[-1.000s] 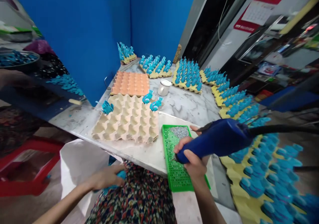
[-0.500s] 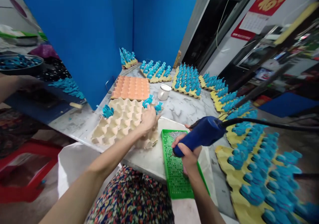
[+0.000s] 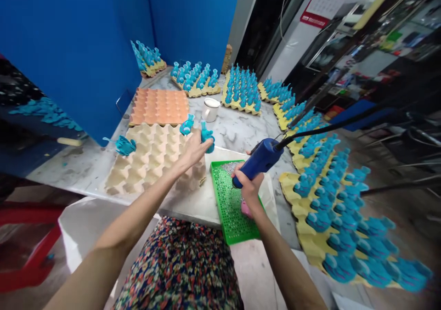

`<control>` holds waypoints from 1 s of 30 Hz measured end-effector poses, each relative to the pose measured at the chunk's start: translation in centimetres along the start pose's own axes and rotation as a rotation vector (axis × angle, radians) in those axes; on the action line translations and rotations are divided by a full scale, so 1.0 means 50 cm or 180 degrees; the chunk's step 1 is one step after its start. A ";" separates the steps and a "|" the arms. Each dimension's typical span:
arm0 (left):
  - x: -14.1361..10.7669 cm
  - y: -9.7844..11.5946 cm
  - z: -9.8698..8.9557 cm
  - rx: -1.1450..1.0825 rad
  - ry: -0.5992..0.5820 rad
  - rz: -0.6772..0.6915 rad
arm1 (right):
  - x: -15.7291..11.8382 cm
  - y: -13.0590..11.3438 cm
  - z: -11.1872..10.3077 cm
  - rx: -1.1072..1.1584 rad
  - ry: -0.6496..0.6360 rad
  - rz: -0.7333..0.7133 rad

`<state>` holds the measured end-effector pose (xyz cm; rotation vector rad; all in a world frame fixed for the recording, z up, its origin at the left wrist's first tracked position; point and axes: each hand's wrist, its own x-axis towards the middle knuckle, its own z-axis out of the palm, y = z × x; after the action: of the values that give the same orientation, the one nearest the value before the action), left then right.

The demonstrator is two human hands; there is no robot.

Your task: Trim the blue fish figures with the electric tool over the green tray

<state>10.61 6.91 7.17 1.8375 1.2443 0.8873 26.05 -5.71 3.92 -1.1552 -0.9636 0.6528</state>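
Observation:
My left hand (image 3: 195, 151) grips a small turquoise animal-like figurine (image 3: 207, 137) at the right edge of a beige egg tray (image 3: 151, 156). Just behind it, another turquoise figurine (image 3: 187, 124) stands in the tray. A bunch of turquoise pieces (image 3: 125, 145) lies at the tray's left corner. My right hand (image 3: 251, 187) is wrapped round a blue corded handheld power tool (image 3: 259, 162), its front end pointing down and left. Below the tool is a green perforated basket (image 3: 225, 218) with small silvery bits (image 3: 229, 166) at its far end. A pink object (image 3: 245, 209) shows beside my right wrist.
Yellow egg trays (image 3: 303, 229) full of turquoise figurines line the right side and back of the marble-patterned table (image 3: 232, 133). An orange egg tray (image 3: 159, 106) and a white mug (image 3: 211, 109) stand behind the beige tray. The tool's black cord (image 3: 320, 128) runs off right.
My left hand has taken hold of the right-hand figurine and raised it from the beige tray. My right hand still holds the tool over the basket. The camera view has shifted.

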 end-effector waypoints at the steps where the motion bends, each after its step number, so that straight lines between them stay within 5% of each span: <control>1: -0.026 0.005 -0.006 -0.0521 -0.0249 -0.0086 | 0.000 0.004 -0.001 -0.0005 0.0015 -0.0013; 5: -0.134 0.004 -0.009 -0.1851 -0.0905 -0.0442 | -0.003 0.012 -0.003 0.0025 0.0080 -0.0080; 12: -0.252 -0.043 0.042 -0.2156 -0.1252 -0.1171 | -0.015 0.024 -0.003 0.0069 0.0227 -0.0129; 21: -0.290 -0.070 0.113 -0.2356 -0.1187 -0.1363 | -0.020 -0.032 0.019 -0.0034 0.0530 -0.0533; 30: -0.293 -0.082 0.133 -0.2269 -0.0868 -0.1155 | -0.052 -0.077 0.077 0.0428 -0.0431 -0.0637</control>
<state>10.14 -7.15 -1.66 1.0791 0.8879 0.7179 21.25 -7.32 7.24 -0.8918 -1.1170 0.6297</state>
